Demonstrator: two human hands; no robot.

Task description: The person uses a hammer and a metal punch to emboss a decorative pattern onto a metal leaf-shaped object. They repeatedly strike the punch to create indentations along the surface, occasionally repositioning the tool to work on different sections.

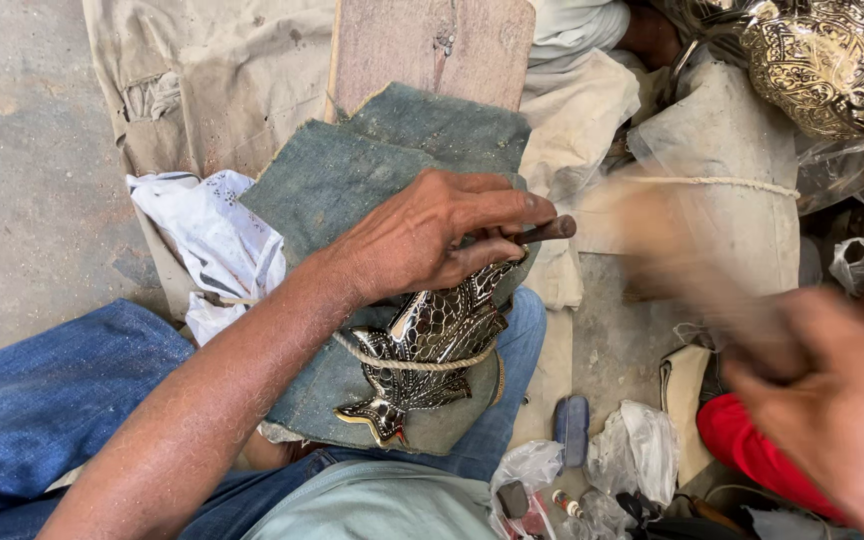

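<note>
Right hand (832,400), motion-blurred and nearest, grip unreadable, swings something blurred toward punch (542,231) clamped in left hand (432,235) over roped-down fish (422,350) on denim pad (352,180); a mistimed blow could strike fingers (497,208).

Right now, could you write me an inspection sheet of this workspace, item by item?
Surface: a folded denim pad over a wooden board, resting on the person's lap.
Job's things: a shiny fish-shaped metal piece lies on the pad, with a rope across it; a dark metal punch points at its upper end.
Clutter: white cloth, plastic bags, a small blue object, an embossed metal vessel.
Grippers: left hand grips the punch; right hand is motion-blurred, what it holds cannot be told.
Cables: nothing seen; only a string around a wrapped bundle.
Surroundings: bare concrete floor.
</note>
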